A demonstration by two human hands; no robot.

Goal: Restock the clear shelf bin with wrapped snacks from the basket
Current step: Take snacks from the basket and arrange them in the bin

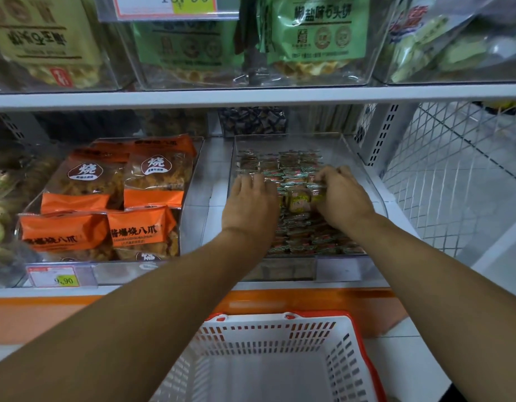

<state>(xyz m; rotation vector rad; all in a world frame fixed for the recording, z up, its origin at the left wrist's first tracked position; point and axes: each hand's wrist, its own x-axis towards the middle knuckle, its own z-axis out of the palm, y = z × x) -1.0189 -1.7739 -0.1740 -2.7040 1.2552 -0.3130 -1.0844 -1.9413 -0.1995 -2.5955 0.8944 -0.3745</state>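
Nearest the camera, a white slotted basket (268, 355) with an orange-red rim sits below the shelf edge; the visible part of its floor holds nothing. Both forearms reach over it toward the shelf.

Above the basket runs the shelf's orange front strip (309, 300). On the shelf stands the clear bin (375, 195), filled with small wrapped snacks (291, 163) in green, red and brown wrappers, laid in rows at the back and piled more loosely toward the front.

Both hands are inside the bin, resting on the snacks. The left hand (251, 204) lies palm down at the bin's left side, fingers extended forward, close together and slightly bent, their tips touching the wrappers. The right hand (342, 195) lies to the right, fingers curled down and inward onto the snacks; whether it pinches a wrapper cannot be determined. A few packets stand upright between the two hands.

Left of the bin, a second clear bin holds orange bags (111, 204), with a price tag (60, 277) on its front. Behind, a container of dark wrapped sweets (252, 121) stands at the back of the shelf. The upper shelf carries green bags (317, 30) in clear bins. A white wire mesh panel (454, 169) closes the right side.
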